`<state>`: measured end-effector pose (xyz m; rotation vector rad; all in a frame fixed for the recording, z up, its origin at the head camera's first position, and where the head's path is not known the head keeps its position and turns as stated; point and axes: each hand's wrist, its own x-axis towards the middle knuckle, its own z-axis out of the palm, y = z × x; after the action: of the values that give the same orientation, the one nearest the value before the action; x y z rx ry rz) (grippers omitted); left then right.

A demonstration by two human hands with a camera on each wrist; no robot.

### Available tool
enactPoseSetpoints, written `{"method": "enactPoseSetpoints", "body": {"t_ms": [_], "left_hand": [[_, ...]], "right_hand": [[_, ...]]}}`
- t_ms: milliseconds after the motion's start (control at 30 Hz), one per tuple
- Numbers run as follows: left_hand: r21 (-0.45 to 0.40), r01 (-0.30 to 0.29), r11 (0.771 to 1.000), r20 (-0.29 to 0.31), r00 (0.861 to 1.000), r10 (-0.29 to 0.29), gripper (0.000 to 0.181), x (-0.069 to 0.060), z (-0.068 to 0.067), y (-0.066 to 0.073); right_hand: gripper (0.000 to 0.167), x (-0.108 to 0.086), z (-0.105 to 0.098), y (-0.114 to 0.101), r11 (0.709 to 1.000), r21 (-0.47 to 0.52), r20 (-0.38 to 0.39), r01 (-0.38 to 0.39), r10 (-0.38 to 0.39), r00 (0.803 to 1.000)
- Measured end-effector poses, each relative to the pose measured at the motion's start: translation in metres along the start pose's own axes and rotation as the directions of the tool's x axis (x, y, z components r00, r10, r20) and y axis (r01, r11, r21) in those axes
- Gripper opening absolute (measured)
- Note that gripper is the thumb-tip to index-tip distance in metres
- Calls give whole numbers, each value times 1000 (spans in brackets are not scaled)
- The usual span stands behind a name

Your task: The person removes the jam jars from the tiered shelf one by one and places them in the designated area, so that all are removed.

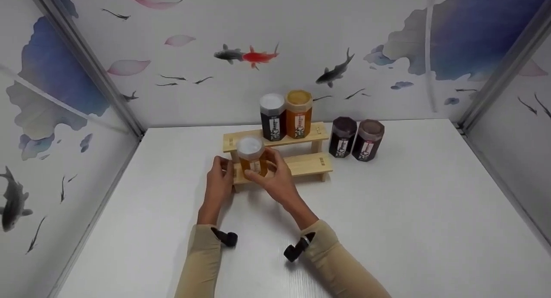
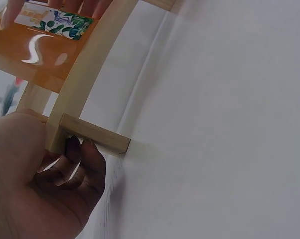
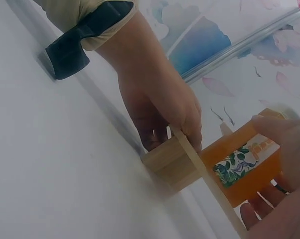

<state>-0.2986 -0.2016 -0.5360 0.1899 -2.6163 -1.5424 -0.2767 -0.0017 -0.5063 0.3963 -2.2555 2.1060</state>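
In the head view, my right hand [image 1: 279, 179] grips a honey jar [image 1: 249, 160] with amber contents and a whitish lid, thumb in front and fingers behind. The jar is upright at the left end of the lower step [image 1: 305, 163] of a two-step wooden display stand. My left hand [image 1: 220, 177] holds that step's left end; in the left wrist view its fingers curl under the board beside the wooden leg [image 2: 97, 134]. The right wrist view shows the jar's printed label [image 3: 237, 164] and its base at the board.
On the upper step [image 1: 319, 132] stand a dark jar with a white lid [image 1: 272, 121] and an amber jar [image 1: 298, 117]. Two dark jars [image 1: 343, 138] [image 1: 368, 141] stand on the white table [image 1: 409, 212] right of the stand. Printed panels [image 1: 301, 26] enclose the table's back and sides.
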Motion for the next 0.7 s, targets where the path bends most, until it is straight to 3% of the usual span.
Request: {"method": "enactPoseSetpoints", "body": {"t_ms": [200, 400, 700], "left_hand": [[20, -11, 1000, -16, 1000, 12, 26, -1, 0, -1], [43, -63, 997, -44, 997, 65, 27, -1, 0, -1], [12, -37, 999, -32, 999, 37, 25, -2, 1, -1]], "right_hand": [[78, 2, 6, 5, 997, -80, -62, 8, -13, 998], [73, 1, 5, 7, 996, -85, -113, 42, -51, 992], [72, -8, -9, 7, 991, -112, -114, 76, -88, 989]]}}
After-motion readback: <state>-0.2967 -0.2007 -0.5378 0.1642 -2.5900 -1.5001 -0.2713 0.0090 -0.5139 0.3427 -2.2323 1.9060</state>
